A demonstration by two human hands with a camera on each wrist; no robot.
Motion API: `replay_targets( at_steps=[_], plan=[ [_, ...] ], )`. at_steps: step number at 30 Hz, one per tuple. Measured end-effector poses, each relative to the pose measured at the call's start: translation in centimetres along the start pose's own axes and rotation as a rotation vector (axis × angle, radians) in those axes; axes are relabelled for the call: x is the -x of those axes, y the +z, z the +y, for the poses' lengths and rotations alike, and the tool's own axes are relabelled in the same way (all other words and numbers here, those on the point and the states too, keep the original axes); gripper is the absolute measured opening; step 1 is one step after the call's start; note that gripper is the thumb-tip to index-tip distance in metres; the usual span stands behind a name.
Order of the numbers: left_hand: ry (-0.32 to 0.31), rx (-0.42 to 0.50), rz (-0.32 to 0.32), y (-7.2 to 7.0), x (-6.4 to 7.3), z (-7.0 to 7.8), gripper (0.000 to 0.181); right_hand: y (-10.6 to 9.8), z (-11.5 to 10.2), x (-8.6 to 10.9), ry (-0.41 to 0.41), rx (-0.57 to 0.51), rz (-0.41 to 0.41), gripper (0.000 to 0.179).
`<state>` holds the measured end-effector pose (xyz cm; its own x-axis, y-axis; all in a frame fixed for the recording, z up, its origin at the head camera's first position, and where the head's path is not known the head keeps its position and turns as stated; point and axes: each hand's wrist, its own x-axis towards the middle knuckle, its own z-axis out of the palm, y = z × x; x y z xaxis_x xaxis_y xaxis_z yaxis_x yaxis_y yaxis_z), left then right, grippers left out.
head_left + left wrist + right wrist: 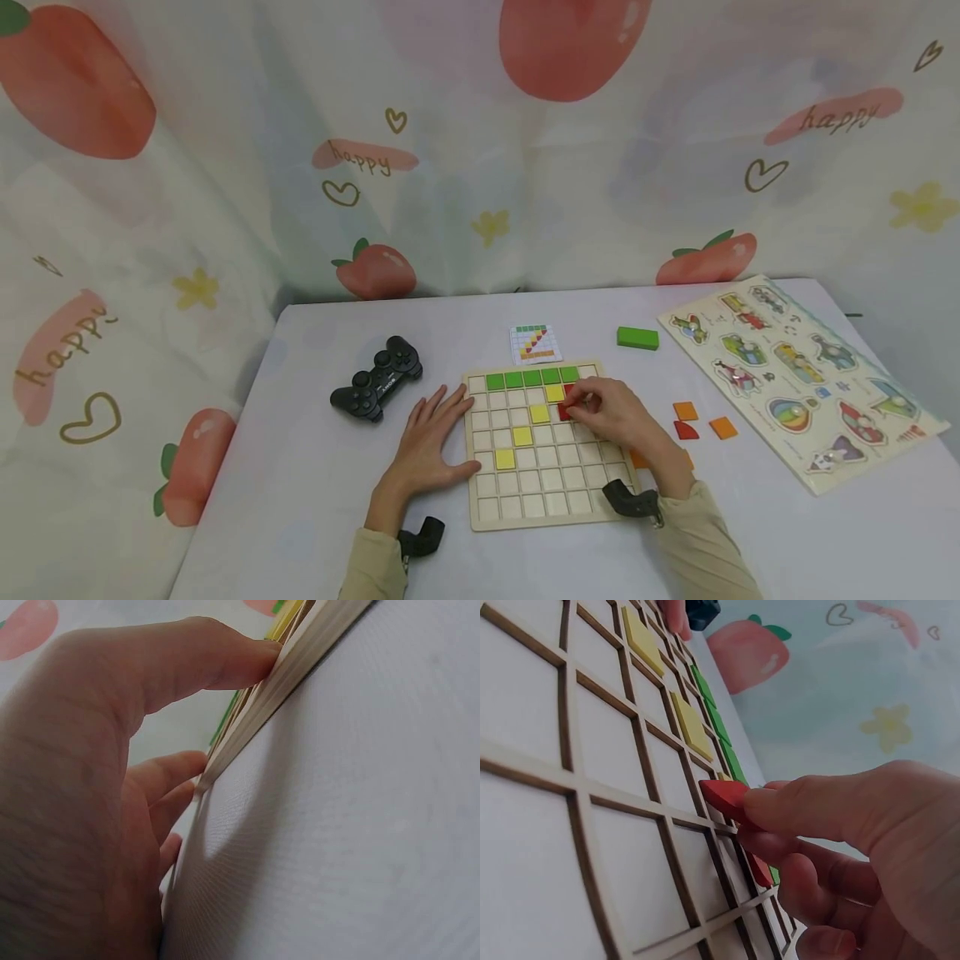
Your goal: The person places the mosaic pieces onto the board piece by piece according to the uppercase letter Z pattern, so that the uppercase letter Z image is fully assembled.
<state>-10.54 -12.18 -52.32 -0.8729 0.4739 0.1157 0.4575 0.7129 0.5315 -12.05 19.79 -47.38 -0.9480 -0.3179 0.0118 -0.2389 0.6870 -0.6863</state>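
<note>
A wooden grid board [474,500] lies on the table. My left hand [431,446] rests along its left side, the thumb and fingers extended against the edge; the left wrist view shows the thumb [240,660] on the rim. Over the board's upper right, my right hand [618,417] pinches a red tile [721,795] with one curved side, tilted above a cell. Another red tile [759,868] sits beyond it, partly hidden by the fingers. Green tiles [532,378] fill part of the top row, and yellow tiles [522,436] form a diagonal.
Behind the board lies a pattern card [535,343], with a green block [637,337] to its right. Loose orange tiles [723,427] and a red tile [686,430] lie by the right forearm. A picture puzzle board [802,383] is at far right, a black game controller [377,379] at left.
</note>
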Motion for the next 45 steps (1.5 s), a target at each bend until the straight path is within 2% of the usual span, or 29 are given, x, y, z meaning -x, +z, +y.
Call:
replay_targets(
  at_steps=[12,16,20,24,29,35,39,42,45],
  plan=[
    [0.009,-0.023,-0.014,-0.1,-0.6,0.3,0.093,0.2,-0.6,0.1,0.034,0.069,0.048,0.006],
    [0.002,-0.035,-0.029,-0.2,-0.8,0.4,0.093,0.5,-0.6,0.1,0.026,0.089,0.065,0.007],
    [0.016,-0.023,-0.014,-0.2,-0.9,0.5,0.093,0.6,-0.5,0.1,0.015,0.107,0.079,0.006],
    [0.023,-0.023,-0.013,-0.2,-0.9,0.6,0.093,-0.1,-0.5,0.5,0.052,0.107,0.096,0.008],
    [0.015,-0.025,-0.015,-0.2,-0.8,0.6,0.093,-3.0,0.2,2.2,0.152,0.132,0.144,0.015],
    [-0.007,-0.023,-0.017,-0.3,-0.3,0.4,0.093,-6.1,2.3,5.7,0.345,0.264,0.076,0.025],
    [0.000,-0.014,0.000,-0.3,0.0,0.3,0.092,-6.8,3.4,8.0,0.424,0.331,0.058,0.031],
    [-0.007,-0.013,-0.005,-0.2,0.1,0.2,0.092,-6.9,3.7,9.0,0.490,0.321,0.071,0.034],
    [-0.009,-0.014,-0.007,0.0,0.1,0.1,0.092,-6.7,3.8,9.3,0.517,0.300,0.101,0.033]
  ],
)
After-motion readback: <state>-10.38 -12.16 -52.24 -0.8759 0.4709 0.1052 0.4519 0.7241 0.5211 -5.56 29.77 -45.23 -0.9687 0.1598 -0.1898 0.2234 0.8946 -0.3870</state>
